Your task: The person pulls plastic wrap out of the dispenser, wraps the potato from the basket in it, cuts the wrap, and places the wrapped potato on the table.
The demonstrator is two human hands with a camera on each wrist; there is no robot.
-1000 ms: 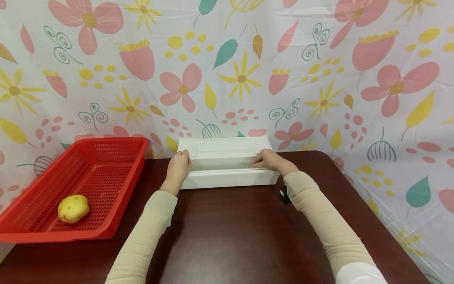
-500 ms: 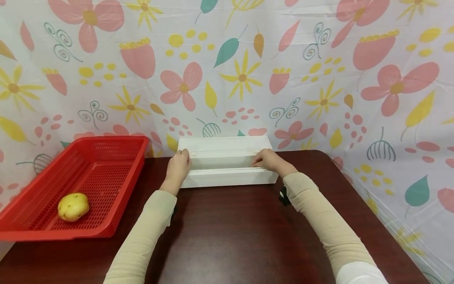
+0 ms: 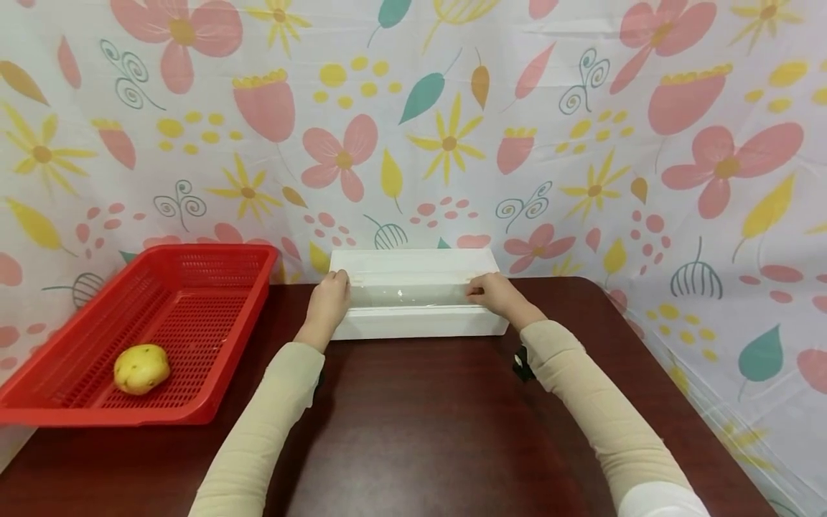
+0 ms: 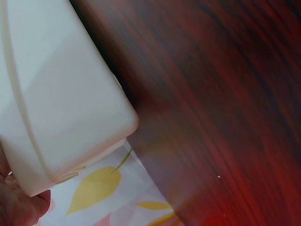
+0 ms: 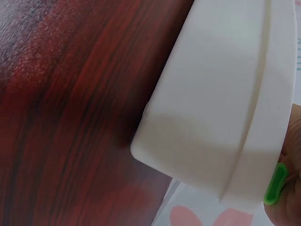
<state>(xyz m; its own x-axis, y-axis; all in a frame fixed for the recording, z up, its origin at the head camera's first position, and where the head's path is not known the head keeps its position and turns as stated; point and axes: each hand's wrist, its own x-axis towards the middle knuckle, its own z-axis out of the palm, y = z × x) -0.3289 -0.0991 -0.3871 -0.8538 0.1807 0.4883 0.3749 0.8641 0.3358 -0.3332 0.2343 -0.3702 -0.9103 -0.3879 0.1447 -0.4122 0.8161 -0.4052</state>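
A long white cling film box [image 3: 420,323] stands at the back of the table, its lid [image 3: 410,260] raised behind it. Clear, glinting cling film [image 3: 399,293] spans the opening between the two hands. My left hand [image 3: 328,301] pinches the film at the left end, right over the box's rim. At the right end, the fingertips of my right hand [image 3: 497,293] pinch it too. In the left wrist view, curled fingers show beyond the box's corner. A small green piece [image 5: 275,183] sits at the rim beside the hand in the right wrist view.
To the left is a red plastic basket [image 3: 220,359] with a potato [image 3: 141,369] in it. A dark brown wooden table [image 3: 413,424] lies under everything. Flower-patterned cloth [image 3: 413,143] hangs right behind the box and along the right side.
Bright glints of clear film have appeared between the hands. My right fingertips have risen slightly from inside the box. The head view has shifted a little.
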